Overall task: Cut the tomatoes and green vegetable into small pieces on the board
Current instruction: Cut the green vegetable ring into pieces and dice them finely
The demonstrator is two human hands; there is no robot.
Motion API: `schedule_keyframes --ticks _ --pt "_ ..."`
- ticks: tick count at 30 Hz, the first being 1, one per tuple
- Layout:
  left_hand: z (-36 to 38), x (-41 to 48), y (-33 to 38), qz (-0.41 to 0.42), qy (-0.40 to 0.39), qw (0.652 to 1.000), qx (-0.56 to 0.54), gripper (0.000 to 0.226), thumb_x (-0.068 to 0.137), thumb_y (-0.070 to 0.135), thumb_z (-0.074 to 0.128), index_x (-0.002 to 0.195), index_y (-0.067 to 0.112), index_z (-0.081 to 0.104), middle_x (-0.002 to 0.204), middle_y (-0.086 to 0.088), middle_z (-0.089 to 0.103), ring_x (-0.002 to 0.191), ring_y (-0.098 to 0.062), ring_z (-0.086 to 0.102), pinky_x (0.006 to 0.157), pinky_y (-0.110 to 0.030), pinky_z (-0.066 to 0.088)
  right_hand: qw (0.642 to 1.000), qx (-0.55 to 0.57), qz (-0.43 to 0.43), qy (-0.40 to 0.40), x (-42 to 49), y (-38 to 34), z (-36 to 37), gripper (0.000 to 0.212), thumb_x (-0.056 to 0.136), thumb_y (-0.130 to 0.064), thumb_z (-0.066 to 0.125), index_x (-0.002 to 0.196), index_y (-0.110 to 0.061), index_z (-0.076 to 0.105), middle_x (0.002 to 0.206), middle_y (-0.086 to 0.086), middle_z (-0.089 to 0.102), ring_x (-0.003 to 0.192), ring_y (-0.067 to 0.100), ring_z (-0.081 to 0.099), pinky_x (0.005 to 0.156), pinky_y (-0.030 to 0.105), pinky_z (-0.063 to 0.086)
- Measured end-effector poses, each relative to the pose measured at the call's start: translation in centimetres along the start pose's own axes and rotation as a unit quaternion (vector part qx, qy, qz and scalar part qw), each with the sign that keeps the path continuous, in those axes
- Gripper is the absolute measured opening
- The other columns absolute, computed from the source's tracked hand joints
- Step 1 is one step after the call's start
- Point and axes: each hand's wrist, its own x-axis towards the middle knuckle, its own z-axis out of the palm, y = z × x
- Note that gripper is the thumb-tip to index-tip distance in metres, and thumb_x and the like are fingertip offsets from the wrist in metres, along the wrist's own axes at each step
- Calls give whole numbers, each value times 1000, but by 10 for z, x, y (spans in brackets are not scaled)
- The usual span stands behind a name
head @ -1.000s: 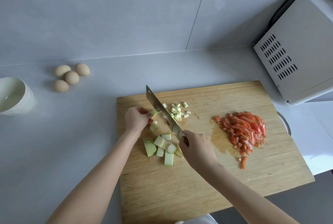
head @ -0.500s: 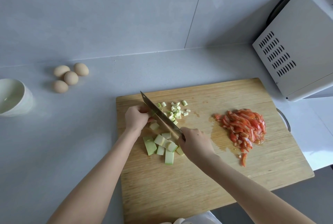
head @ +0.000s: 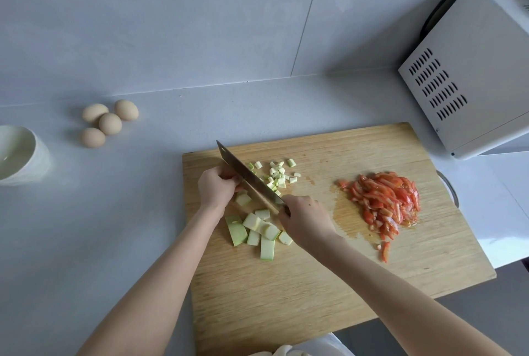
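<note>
From the head camera: grips the knife point(head: 248, 175) by its handle with the right hand point(head: 306, 219), fist tight around it, blade slanting away and to the left over the board point(head: 315, 284), edge down among the green. Curls the left hand point(head: 214, 189) into a claw against the flat of the blade, knuckles forward, likely to guide the cut and keep the fingertips back. Cannot tell what is pinned beneath, hidden by fingers and steel. Holds both hands close together, one on either side of the blade.

Shows diced bits point(head: 277, 174) heaped beyond the knife, lying clear of the edge, and uncut green slabs point(head: 259, 231) waiting nearer, just beside the right hand. Shows the tomato point(head: 386, 201) sliced in a wet pile well to the right, probably set apart to spare the working space. Judged partway through the green.

Off the board: eggs point(head: 110, 123) and bowl point(head: 17, 152) at left, a white appliance point(head: 472, 69) at right.
</note>
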Motion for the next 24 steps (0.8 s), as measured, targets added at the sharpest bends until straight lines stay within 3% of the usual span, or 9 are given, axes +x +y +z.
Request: schedule_keyframes --ticks 4,14,24 --pt "1 -2 2 -10 4 1000 8 14 80 -3 66 71 8 66 72 -8 69 58 -22 70 72 -43 58 1000 17 5 18 -5 3 -8 23 89 -12 42 66 -12 44 60 2 45 53 16 36 46 26 26" --pt "3 -1 1 13 30 999 43 15 79 4 70 68 12 64 68 -6 69 60 -20 69 68 -38 57 1000 9 -4 10 -5 1 -10 21 89 -12 41 71 -8 51 62 5 48 54 18 38 47 27 29" --pt "0 4 -1 42 14 996 80 8 79 -1 67 75 6 69 73 -7 71 63 -19 70 71 -40 58 999 9 12 -30 19 -13 -6 33 91 -13 40 59 -20 35 60 -3 41 51 12 35 44 22 28"
